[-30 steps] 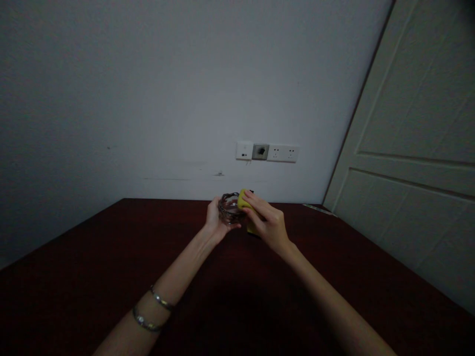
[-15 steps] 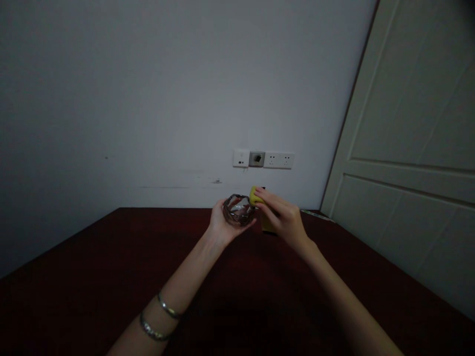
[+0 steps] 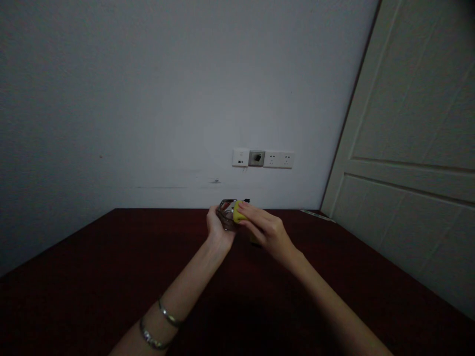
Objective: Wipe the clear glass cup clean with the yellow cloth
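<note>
"Why does the left hand [image 3: 218, 232] cradle the glass bowl [image 3: 225, 221]?"

"Probably for steadiness: its palm and fingers curl round the bowl, apparently above the bench [image 3: 148, 267]."

"And the right hand [image 3: 272, 233]?"

"Pinching a yellow pad [image 3: 238, 213] at the rim beside the left palm, perhaps for fingertip control."

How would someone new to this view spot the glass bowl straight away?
Start at the pale wall and drop to the dark red table in front of it. Near the table's far edge in view, the left hand cups the glass bowl. It is brownish and see-through, unlike the opaque yellow piece in the right hand.
</note>
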Available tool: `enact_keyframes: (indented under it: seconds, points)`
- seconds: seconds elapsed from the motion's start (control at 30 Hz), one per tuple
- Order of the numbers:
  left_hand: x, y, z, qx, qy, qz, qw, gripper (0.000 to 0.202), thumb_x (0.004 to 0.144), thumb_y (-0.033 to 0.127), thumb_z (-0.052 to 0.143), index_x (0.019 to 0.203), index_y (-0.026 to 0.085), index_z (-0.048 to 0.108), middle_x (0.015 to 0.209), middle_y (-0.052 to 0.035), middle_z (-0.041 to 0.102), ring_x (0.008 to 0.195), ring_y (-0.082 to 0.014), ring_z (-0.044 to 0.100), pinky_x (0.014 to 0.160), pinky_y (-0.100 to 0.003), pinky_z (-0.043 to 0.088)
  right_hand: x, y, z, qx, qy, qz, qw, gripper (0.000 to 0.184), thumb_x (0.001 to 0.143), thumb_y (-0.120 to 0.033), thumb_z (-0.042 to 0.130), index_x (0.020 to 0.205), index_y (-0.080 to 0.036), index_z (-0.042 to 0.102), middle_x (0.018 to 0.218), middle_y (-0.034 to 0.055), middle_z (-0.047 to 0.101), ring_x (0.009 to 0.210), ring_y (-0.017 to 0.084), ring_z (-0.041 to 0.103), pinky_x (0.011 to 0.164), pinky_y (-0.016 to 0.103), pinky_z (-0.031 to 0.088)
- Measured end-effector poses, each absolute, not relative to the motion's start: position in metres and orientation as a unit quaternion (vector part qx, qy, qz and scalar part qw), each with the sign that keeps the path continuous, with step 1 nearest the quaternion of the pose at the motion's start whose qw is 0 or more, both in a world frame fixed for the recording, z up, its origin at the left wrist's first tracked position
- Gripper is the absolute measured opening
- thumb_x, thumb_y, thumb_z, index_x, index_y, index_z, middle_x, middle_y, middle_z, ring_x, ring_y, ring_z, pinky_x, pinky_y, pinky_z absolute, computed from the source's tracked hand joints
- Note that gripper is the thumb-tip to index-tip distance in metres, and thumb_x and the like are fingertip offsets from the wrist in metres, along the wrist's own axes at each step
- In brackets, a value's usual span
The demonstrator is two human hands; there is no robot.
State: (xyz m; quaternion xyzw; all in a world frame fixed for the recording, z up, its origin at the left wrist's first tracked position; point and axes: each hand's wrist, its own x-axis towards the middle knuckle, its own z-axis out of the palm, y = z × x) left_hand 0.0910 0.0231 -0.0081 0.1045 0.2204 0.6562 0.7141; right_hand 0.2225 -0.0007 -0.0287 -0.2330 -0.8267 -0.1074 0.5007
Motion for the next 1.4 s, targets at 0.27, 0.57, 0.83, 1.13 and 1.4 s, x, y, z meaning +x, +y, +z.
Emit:
enact_keyframes:
  seconds: [0.27,0.57,0.83,1.13,1.4]
  points:
    - [0.093,0.025,-0.012,0.094,0.215,0.653,0.720,0.021,0.079,0.020,0.040,0.070,0.014,0.058,0.058,-0.0048,0.062,0.048,-0.0169,0.059,0.047,-0.026,0.048,0.217,-0.006,-0.030,-0.255,-0.796,-0.113,0.537,0.035,0.088,-0.019,0.055,0.123,-0.023,0.060,0.122,0.0063,0.064,0.117,0.020,0.059,0.102,0.038,0.049]
    - [0.091,0.020,-0.009,0.097,0.205,0.646,0.729,0.022,0.082,0.020,0.039,0.075,0.014,0.059,0.060,-0.0062,0.063,0.048,-0.0178,0.060,0.046,-0.026,0.048,0.222,-0.002,-0.029,-0.248,-0.799,-0.096,0.539,0.035,0.088,-0.018,0.055,0.122,-0.025,0.060,0.123,0.0047,0.064,0.116,0.020,0.059,0.102,0.040,0.049]
    - [0.094,0.019,-0.003,0.086,0.225,0.660,0.711,0.021,0.080,0.016,0.038,0.069,0.015,0.056,0.057,-0.0036,0.060,0.047,-0.0143,0.058,0.048,-0.023,0.048,0.219,-0.009,-0.026,-0.217,-0.821,-0.105,0.518,0.038,0.087,-0.018,0.057,0.124,-0.024,0.058,0.126,0.0047,0.061,0.120,0.019,0.056,0.104,0.039,0.048]
    - [0.091,0.019,-0.006,0.119,0.217,0.617,0.747,0.021,0.079,0.021,0.039,0.073,0.014,0.058,0.065,-0.0083,0.063,0.055,-0.0207,0.061,0.051,-0.032,0.049,0.229,0.004,-0.027,-0.269,-0.777,-0.069,0.565,0.032,0.085,-0.020,0.060,0.117,-0.026,0.064,0.117,0.0040,0.067,0.107,0.022,0.065,0.097,0.040,0.053]
    - [0.088,0.025,-0.006,0.102,0.235,0.666,0.700,0.023,0.078,0.015,0.037,0.064,0.014,0.055,0.054,-0.0030,0.058,0.047,-0.0128,0.056,0.050,-0.021,0.046,0.212,-0.014,-0.029,-0.205,-0.828,-0.091,0.515,0.040,0.087,-0.018,0.057,0.126,-0.026,0.056,0.127,0.0029,0.061,0.120,0.019,0.056,0.104,0.039,0.048]
